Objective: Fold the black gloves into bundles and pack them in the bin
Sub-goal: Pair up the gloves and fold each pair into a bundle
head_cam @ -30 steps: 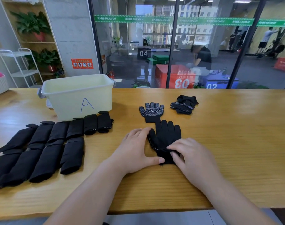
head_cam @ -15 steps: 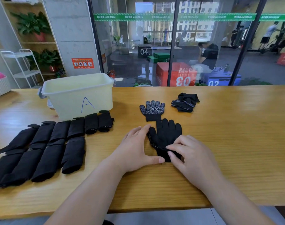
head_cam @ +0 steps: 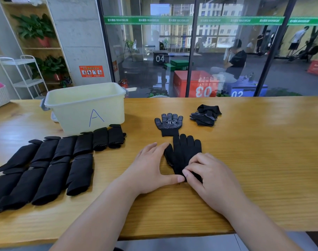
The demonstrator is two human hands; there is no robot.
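**Black glove [head_cam: 186, 151] held at the cuff for folding**

The black glove lay flat on the table [head_cam: 263, 160], near the centre, its fingers pointing far. The left hand [head_cam: 149, 167] rested against its left edge with fingers straight and together, thumb along the cuff. The right hand [head_cam: 214, 178] had curled fingers pinching the cuff. The glove looked light, soft and limp, with grippy dots, so it was probably best taken at the cuff and rolled. There was one more flat glove [head_cam: 169, 124] just beyond, one small loose pile [head_cam: 205, 115] far right, about ten bundles [head_cam: 51, 165] at left in two rows, and one bin [head_cam: 85, 107].
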